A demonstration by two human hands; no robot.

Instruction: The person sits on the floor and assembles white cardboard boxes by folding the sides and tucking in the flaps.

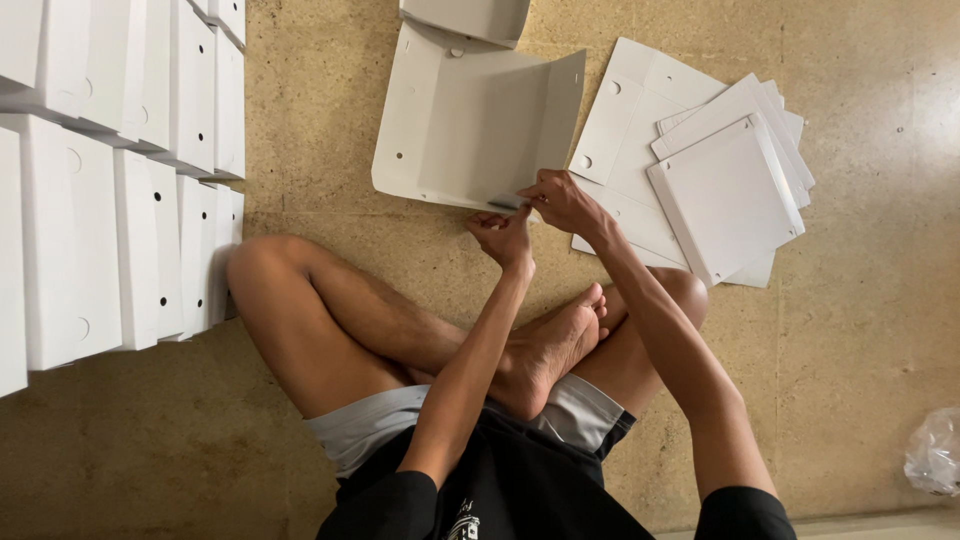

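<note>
The white cardboard box blank (pixel 470 125), half folded with round holes, lies on the floor (pixel 330 120) beyond my crossed legs, its near edge pinched by my left hand (pixel 503 235) and right hand (pixel 562 200).

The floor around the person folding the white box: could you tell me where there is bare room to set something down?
Bare floor lies right of the flat stack, up to the plastic bag. A strip runs between the folded boxes and the open box blank. Crowded where left hand and right hand pinch its edge.
</note>
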